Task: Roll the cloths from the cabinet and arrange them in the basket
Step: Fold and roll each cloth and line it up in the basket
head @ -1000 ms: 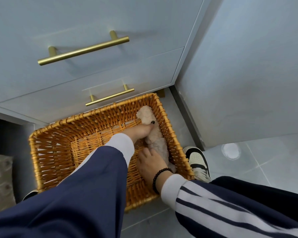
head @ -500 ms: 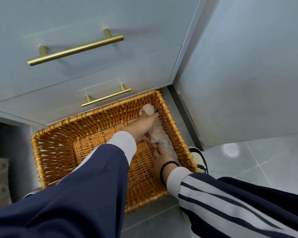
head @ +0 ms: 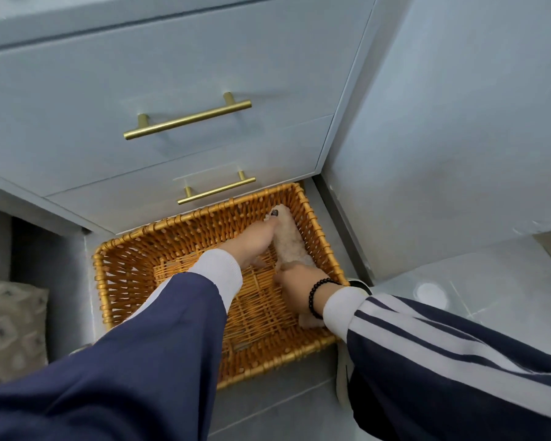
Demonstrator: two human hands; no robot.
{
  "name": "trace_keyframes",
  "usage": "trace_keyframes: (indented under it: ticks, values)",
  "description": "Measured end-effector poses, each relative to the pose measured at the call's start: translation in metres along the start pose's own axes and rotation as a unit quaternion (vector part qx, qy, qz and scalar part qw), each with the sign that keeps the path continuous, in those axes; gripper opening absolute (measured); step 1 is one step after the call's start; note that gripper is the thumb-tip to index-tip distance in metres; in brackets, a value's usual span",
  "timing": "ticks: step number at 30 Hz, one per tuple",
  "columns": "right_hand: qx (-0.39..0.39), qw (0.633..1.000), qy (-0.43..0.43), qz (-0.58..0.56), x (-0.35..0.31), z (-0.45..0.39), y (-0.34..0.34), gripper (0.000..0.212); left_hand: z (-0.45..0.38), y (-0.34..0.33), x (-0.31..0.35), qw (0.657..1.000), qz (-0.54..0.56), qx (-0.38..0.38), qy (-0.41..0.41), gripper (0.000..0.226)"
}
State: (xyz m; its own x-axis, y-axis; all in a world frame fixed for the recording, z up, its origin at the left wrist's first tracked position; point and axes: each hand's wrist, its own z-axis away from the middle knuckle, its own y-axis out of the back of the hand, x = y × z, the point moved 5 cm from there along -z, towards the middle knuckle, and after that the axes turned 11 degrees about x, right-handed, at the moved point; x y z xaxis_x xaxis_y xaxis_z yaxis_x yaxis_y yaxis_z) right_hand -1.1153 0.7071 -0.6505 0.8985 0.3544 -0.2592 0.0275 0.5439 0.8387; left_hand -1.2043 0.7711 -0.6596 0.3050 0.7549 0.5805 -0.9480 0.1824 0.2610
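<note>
We see one head view, looking down at a wicker basket [head: 124, 281] on the floor, right in front of a grey cabinet [head: 140, 90] w/ two brass handles: upper handle [head: 187, 120], lower handle [head: 216, 192]. Both drawers look closed.

Task item: a cream fluffy rolled cloth [head: 288, 241] lies inside the basket, along its right wall, running from the far right corner toward the near side. A bit of the same cream stuff shows under the right wrist, near the front right corner; we can't tell if it's the same roll or another piece.

L hand [head: 255, 242] reaches in from the left side, fingers stretched out fairly straight along the left flank of the cloth, fingertips w/ dark nail polish at its far end. Touching/pressing it, not wrapped round it as far as we see.

R hand [head: 296, 276] is on the near part of the roll, back of hand up, fingers bent down onto the cloth; looks like it's gripping it, though fingertips are hidden. Black bead bracelet [head: 318, 296] on the R wrist.

Sleeves: navy w/ white cuffs, R one w/ white stripes. A shoe [head: 358, 284] peeks out just beyond the basket's right edge. Patterned grey cushion [head: 10, 329] at far left, apart from the basket. Grey tile floor [head: 474, 281] to the right, w/ a white round disc [head: 431, 292].
</note>
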Motion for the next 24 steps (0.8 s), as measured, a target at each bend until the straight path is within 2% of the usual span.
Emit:
trace_keyframes:
  ticks: [6,10,19,24]
  values:
    - [0.046,0.991,-0.089,-0.085,0.006,0.026,0.039,0.036,0.041,0.038,0.016,0.997,-0.044,0.046,-0.034,0.064]
    - [0.077,0.982,-0.120,-0.121,0.003,0.045,0.068,0.040,0.082,0.056,0.032,0.994,-0.065,0.045,-0.070,0.062]
    - [0.173,0.973,-0.072,-0.134,-0.040,0.080,0.168,0.026,0.183,0.099,0.064,0.978,-0.100,0.082,-0.163,0.063]
    - [0.220,0.966,-0.056,-0.122,-0.063,0.108,0.221,0.032,0.239,0.125,0.081,0.966,-0.112,0.108,-0.206,0.065]
